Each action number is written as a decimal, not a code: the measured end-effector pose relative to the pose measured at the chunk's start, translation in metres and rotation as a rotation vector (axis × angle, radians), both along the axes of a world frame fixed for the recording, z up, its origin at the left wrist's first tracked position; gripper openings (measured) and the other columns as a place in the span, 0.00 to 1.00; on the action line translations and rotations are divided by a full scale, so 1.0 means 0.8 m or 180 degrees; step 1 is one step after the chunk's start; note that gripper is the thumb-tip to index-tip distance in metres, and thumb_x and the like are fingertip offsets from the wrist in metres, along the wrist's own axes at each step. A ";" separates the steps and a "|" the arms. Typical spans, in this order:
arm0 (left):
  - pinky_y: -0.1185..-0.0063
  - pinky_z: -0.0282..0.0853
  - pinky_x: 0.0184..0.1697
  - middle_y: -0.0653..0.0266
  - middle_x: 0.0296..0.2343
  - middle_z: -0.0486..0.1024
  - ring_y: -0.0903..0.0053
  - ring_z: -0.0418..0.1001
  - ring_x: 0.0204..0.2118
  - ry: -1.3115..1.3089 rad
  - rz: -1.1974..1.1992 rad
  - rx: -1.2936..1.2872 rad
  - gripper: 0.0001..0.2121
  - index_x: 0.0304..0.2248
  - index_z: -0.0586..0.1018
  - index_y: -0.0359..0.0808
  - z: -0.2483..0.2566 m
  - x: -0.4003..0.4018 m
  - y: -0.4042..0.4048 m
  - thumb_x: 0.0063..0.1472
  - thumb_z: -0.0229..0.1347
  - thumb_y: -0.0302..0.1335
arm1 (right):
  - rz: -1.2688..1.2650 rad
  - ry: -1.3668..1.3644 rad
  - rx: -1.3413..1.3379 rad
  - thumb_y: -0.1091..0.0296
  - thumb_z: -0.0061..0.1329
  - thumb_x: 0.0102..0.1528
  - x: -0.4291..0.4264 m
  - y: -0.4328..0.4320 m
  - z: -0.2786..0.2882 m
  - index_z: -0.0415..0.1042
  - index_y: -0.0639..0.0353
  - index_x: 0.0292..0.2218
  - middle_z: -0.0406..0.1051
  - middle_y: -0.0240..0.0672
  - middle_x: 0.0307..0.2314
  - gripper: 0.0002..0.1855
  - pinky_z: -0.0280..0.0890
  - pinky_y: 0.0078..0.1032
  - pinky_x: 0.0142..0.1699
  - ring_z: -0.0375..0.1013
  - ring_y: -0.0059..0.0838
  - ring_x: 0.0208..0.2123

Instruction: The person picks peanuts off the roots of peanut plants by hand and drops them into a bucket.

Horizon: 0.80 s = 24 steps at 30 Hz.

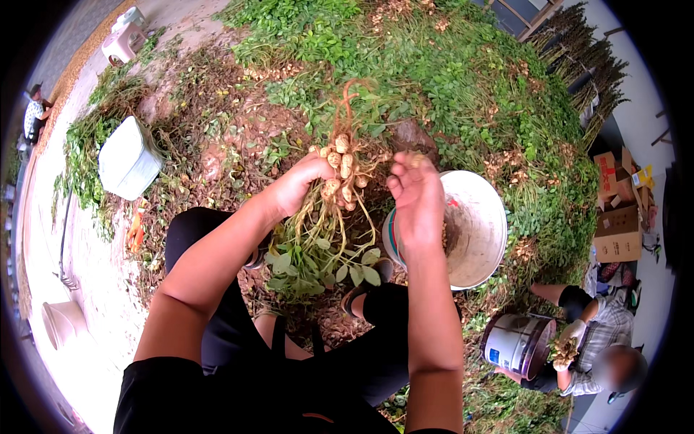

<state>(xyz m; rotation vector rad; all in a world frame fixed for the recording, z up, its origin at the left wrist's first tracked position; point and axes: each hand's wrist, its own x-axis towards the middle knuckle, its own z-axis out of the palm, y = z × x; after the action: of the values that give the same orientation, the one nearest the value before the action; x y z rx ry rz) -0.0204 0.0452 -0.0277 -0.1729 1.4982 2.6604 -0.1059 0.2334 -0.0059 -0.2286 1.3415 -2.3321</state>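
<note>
My left hand (301, 184) grips a peanut plant by its stems just below the root end. A cluster of pale peanut pods (345, 163) hangs about the roots, which point away from me. The plant's green leaves (303, 268) droop toward my feet. To the right, my right hand (417, 200) is raised with fingers curled, and what looks like a peanut pod shows at the fingertips. It is apart from the plant and overlaps the left rim of a white bucket (474, 228). Some pods are partly visible inside the bucket, behind my wrist.
Uprooted peanut plants (450, 81) are heaped ahead and to the right. Left stand a white square container (133, 157), a pale bucket (64, 324) and plastic stools (123, 43). At right, a gloved person (602, 325) holds peanuts beside another bucket (515, 344), near cardboard boxes (618, 233).
</note>
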 end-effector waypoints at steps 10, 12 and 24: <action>0.72 0.75 0.33 0.63 0.28 0.74 0.72 0.74 0.29 -0.0245 0.0315 0.0536 0.20 0.42 0.71 0.36 0.001 0.006 -0.009 0.48 0.52 0.35 | 0.1153 0.0644 0.1026 0.62 0.46 0.61 0.011 -0.008 -0.001 0.67 0.57 0.48 0.66 0.26 0.35 0.16 0.60 0.15 0.40 0.63 0.14 0.34; 0.70 0.75 0.35 0.61 0.31 0.75 0.70 0.75 0.32 -0.0254 0.0328 0.0440 0.20 0.42 0.71 0.35 -0.003 0.007 -0.010 0.50 0.51 0.36 | 0.1243 0.1163 0.1268 0.63 0.50 0.60 0.020 -0.018 -0.011 0.66 0.59 0.50 0.65 0.24 0.31 0.18 0.58 0.13 0.37 0.61 0.11 0.32; 0.72 0.73 0.32 0.64 0.25 0.71 0.74 0.71 0.28 0.0070 0.0296 0.0382 0.16 0.38 0.70 0.37 -0.009 0.001 -0.014 0.48 0.50 0.31 | -0.0326 0.1848 0.2570 0.57 0.47 0.60 -0.006 -0.011 -0.027 0.68 0.63 0.31 0.68 0.38 0.22 0.16 0.62 0.27 0.32 0.64 0.27 0.24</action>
<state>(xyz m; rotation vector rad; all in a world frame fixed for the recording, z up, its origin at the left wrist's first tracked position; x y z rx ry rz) -0.0199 0.0340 -0.0349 -0.2106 1.3636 2.8241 -0.1105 0.2248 -0.0276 -0.6056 2.4904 -1.6458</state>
